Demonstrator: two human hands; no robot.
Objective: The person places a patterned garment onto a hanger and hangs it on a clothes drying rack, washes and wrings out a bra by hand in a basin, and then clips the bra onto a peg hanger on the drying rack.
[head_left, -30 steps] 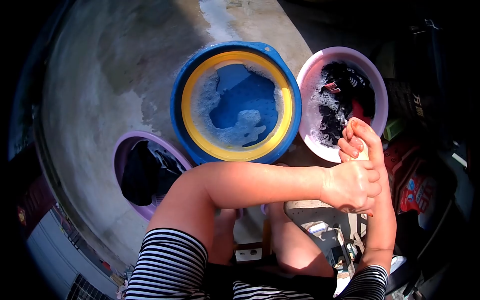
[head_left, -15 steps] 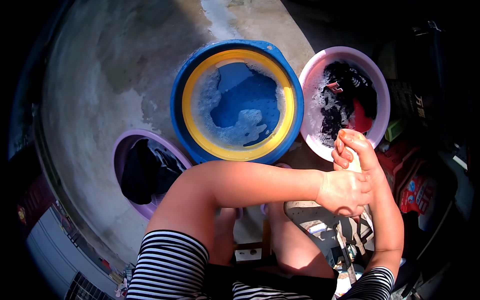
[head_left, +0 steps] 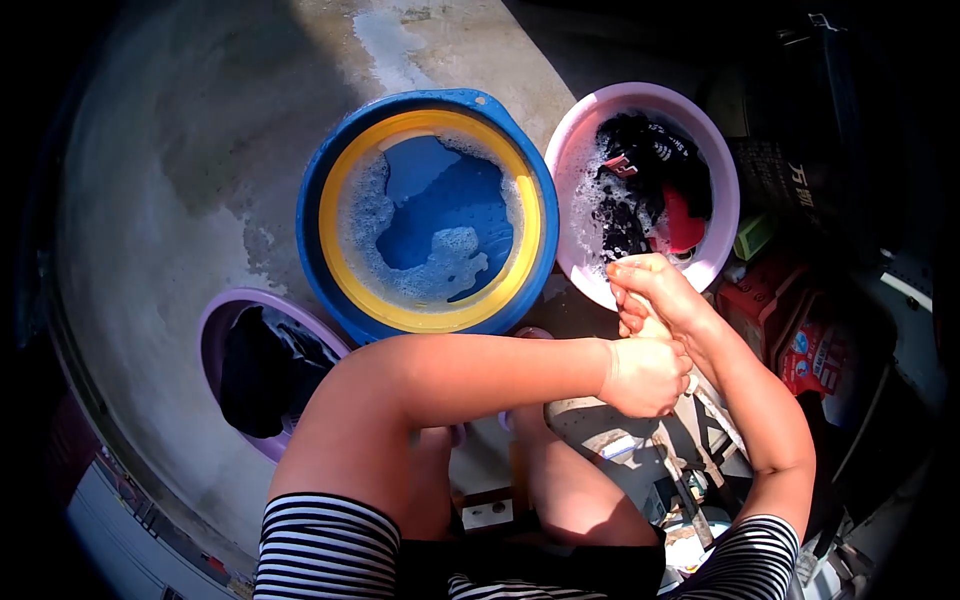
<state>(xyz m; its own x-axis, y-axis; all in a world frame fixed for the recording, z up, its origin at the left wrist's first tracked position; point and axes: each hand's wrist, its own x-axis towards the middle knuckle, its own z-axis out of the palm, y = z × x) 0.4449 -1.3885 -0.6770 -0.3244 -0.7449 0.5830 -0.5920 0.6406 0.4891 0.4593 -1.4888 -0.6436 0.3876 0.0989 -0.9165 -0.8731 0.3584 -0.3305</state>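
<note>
My left hand (head_left: 645, 376) is closed in a fist, pressed against the heel of my right hand. My right hand (head_left: 652, 290) has its fingers curled, just over the near rim of the pink basin (head_left: 727, 215). A small pale patch shows between the two hands; I cannot make out whether it is a held thing or skin. Dark clothes (head_left: 625, 225) with a red piece (head_left: 682, 222) lie in sudsy water in that basin. Left of it stands a blue basin with a yellow inner ring (head_left: 536, 225), holding soapy water.
A purple basin (head_left: 212, 330) with dark cloth (head_left: 262, 375) stands at the left on the concrete floor (head_left: 150, 200). Red packaging (head_left: 815, 345) and a green object (head_left: 755, 236) lie at the right. Metal bars (head_left: 690, 465) and clutter are below my right arm.
The view has shifted, so the blue and pink basins appear further left. My left hand has gone from lying across the base of my right hand to a tighter fist beside it.
</note>
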